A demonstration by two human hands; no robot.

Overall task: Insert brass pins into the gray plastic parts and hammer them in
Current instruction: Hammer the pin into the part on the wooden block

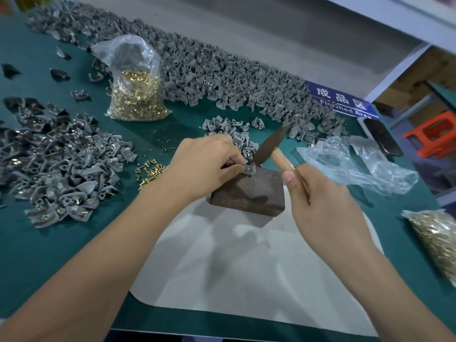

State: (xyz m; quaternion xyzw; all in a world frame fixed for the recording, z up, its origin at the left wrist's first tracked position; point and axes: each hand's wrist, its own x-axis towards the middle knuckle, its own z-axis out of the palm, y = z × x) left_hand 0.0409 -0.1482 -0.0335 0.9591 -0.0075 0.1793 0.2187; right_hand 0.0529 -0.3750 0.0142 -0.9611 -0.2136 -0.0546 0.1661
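Note:
My left hand [207, 164] pinches a gray plastic part [249, 168] on the far corner of a rusty metal block [249, 193]. My right hand [320, 203] grips the wooden handle of a small hammer [270, 146], whose dark head rests against the part. Loose brass pins [149, 174] lie on the green mat left of the block. A clear bag of brass pins [138, 95] stands farther back. A small heap of gray parts [237, 134] sits just behind the block.
A long heap of gray parts [222, 75] runs along the back. Parts with pins [56, 164] pile up at left. Crumpled clear bags [357, 164] and another pin bag [434, 235] lie at right, near a blue sign [343, 102] and a phone [381, 137].

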